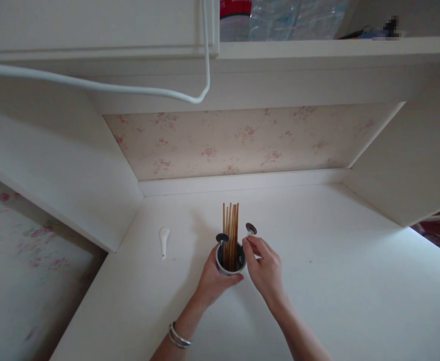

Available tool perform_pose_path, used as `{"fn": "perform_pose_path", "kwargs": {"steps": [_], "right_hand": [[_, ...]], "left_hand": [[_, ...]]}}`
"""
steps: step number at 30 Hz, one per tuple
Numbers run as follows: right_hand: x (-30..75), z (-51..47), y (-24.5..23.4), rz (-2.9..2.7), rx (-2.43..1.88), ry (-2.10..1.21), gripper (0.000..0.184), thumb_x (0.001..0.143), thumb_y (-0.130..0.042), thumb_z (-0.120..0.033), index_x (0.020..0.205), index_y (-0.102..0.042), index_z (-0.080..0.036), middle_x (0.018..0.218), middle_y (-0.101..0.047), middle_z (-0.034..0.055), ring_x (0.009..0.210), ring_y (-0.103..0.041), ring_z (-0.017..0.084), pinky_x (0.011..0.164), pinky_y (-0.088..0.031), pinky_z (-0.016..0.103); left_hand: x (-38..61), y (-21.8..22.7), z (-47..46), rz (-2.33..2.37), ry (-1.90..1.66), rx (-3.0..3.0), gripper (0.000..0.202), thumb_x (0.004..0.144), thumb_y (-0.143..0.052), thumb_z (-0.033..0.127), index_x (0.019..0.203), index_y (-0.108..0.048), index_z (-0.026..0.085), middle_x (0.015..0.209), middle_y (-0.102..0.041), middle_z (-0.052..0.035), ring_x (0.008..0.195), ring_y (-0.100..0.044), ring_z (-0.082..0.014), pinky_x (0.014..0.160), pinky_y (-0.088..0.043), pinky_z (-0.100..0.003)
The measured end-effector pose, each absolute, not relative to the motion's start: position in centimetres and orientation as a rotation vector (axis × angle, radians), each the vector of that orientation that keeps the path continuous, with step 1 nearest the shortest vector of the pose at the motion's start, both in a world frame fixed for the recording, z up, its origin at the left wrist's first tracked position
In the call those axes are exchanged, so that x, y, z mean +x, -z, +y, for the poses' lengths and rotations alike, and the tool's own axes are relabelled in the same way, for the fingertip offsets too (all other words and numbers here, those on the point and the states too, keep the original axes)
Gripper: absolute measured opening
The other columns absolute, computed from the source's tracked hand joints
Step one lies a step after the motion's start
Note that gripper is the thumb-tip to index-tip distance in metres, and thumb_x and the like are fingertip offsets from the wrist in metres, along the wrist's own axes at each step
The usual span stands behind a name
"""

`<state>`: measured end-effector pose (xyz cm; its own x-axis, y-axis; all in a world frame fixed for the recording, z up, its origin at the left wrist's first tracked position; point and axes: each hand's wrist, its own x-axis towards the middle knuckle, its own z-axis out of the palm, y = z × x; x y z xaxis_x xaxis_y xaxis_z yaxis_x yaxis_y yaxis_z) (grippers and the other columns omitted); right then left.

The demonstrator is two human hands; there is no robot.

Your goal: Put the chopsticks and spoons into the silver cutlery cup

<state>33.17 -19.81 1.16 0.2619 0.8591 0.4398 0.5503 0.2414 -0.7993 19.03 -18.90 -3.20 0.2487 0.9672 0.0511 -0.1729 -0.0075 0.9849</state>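
A small round metal holder [230, 264] stands on the white desk [317, 260], with several wooden chopsticks [231, 228] upright in it and a metal spoon [222, 238] leaning at its left rim. My left hand [213, 281] is wrapped round the holder from the left and below. My right hand [264, 268] pinches the handle of a second metal spoon [250, 229], whose bowl points up just right of the chopsticks, at the holder's rim.
A white ceramic spoon [164, 239] lies on the desk to the left. A floral back panel [242, 140] and white side walls enclose the desk. A white cable [111, 87] hangs overhead. A shelf above holds bottles [295, 17].
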Motion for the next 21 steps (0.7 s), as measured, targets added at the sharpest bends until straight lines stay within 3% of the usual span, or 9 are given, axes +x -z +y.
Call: {"fn": "perform_pose_path", "kwargs": {"steps": [11,14,18,21], "right_hand": [[33.0,-20.0,1.4,-1.272,-1.409,-0.622,0.025,0.094,-0.053,-0.041,0.090,-0.065,-0.019,0.089,-0.069,0.0061,0.076,-0.069,0.018,0.069,-0.059,0.029],[33.4,-20.2,2.2,-1.295,-1.387,-0.671,0.027,0.091,-0.057,-0.041,0.104,-0.064,-0.019,0.100,-0.070,0.0098,0.090,-0.070,0.023,0.082,-0.059,0.037],[33.5,-21.1,3.8,-1.419,-1.345,-0.799,0.061,0.084,-0.067,-0.041,0.137,-0.046,-0.019,0.140,-0.054,0.0157,0.131,-0.051,0.030,0.109,-0.042,0.049],[33.0,-21.7,4.6,-1.428,-1.287,-0.980,0.091,0.076,-0.075,-0.038,0.150,-0.026,-0.020,0.152,-0.040,0.0167,0.140,-0.039,0.031,0.114,-0.035,0.052]], "left_hand": [[19.2,3.1,-19.0,0.898,-1.110,1.214,0.077,0.059,-0.084,0.012,0.127,-0.049,0.020,0.125,-0.065,-0.0093,0.116,-0.061,-0.0242,0.103,-0.045,-0.038],[19.2,2.8,-19.1,0.897,-1.113,1.206,0.075,0.060,-0.084,0.014,0.126,-0.050,0.020,0.125,-0.065,-0.0095,0.115,-0.062,-0.0244,0.101,-0.046,-0.038],[19.2,2.9,-19.1,0.922,-1.099,1.220,0.074,0.061,-0.086,0.020,0.126,-0.052,0.020,0.120,-0.067,-0.0101,0.107,-0.064,-0.0244,0.094,-0.050,-0.036],[19.0,3.3,-19.0,0.912,-1.101,1.186,0.076,0.058,-0.087,0.020,0.126,-0.052,0.019,0.113,-0.068,-0.0097,0.100,-0.065,-0.0239,0.088,-0.052,-0.035]]}}
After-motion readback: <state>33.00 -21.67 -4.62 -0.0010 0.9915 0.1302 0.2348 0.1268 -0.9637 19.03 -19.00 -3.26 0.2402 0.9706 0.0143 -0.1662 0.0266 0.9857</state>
